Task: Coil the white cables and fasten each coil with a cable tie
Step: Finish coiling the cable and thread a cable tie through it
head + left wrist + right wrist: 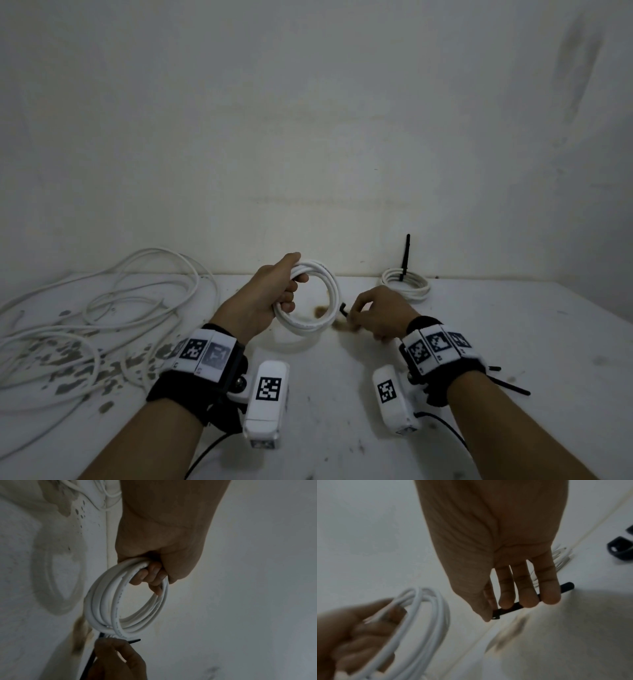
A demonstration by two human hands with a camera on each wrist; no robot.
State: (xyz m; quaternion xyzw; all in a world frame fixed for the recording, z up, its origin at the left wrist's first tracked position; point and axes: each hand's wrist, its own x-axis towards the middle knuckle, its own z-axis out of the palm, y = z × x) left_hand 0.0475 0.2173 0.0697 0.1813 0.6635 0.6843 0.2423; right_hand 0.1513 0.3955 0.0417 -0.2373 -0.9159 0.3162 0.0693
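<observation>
My left hand point(279, 291) grips a coil of white cable point(325, 301) upright above the white table point(342, 394); the fingers curl through the ring, seen also in the left wrist view on the coil point(109, 605). My right hand point(373, 315) pinches a black cable tie point(343, 309) close to the coil's right side. The tie point(513, 608) runs under my right fingers, and its tip point(135, 641) pokes out just below the coil. A finished coil point(406, 284) with an upright black tie point(405, 257) lies at the back right.
A loose tangle of white cable point(102, 308) sprawls over the chipped left part of the table. Spare black ties point(510, 387) lie by my right wrist. A pale wall point(308, 137) stands close behind the table. Dark objects point(619, 549) sit at the far right.
</observation>
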